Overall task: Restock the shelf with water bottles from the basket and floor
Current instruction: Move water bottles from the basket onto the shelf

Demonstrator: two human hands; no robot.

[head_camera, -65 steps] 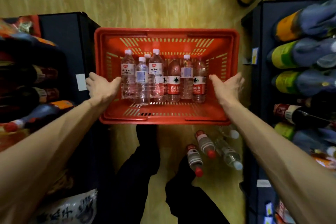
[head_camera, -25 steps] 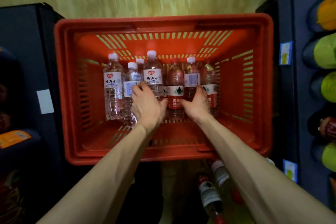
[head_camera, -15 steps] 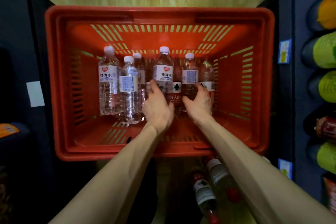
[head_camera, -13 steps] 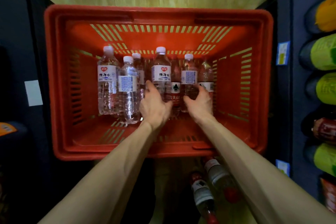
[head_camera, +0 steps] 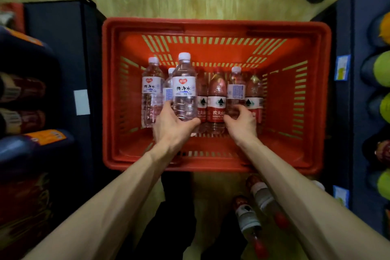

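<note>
A red plastic basket (head_camera: 215,26) sits on the wooden floor between two dark shelves and holds several upright water bottles. My left hand (head_camera: 172,126) grips a white-capped bottle (head_camera: 184,88) by its base and has it raised above the others. My right hand (head_camera: 242,120) is closed around the base of another white-capped bottle (head_camera: 236,88), which stands among red-labelled bottles (head_camera: 216,99). Two red-capped bottles (head_camera: 247,217) lie on the floor near my feet, partly hidden by my right forearm.
A dark shelf on the left (head_camera: 59,53) holds bottles lying on their sides (head_camera: 23,91). On the right, another dark shelf (head_camera: 346,112) carries green and yellow bottles (head_camera: 382,69) and blue price tags (head_camera: 341,67). My dark trouser legs (head_camera: 175,217) stand below the basket.
Both hands left the basket rim and reached in among the bottles. My left hand has taken a white-capped bottle and lifted it; my right hand has closed on another bottle's base.
</note>
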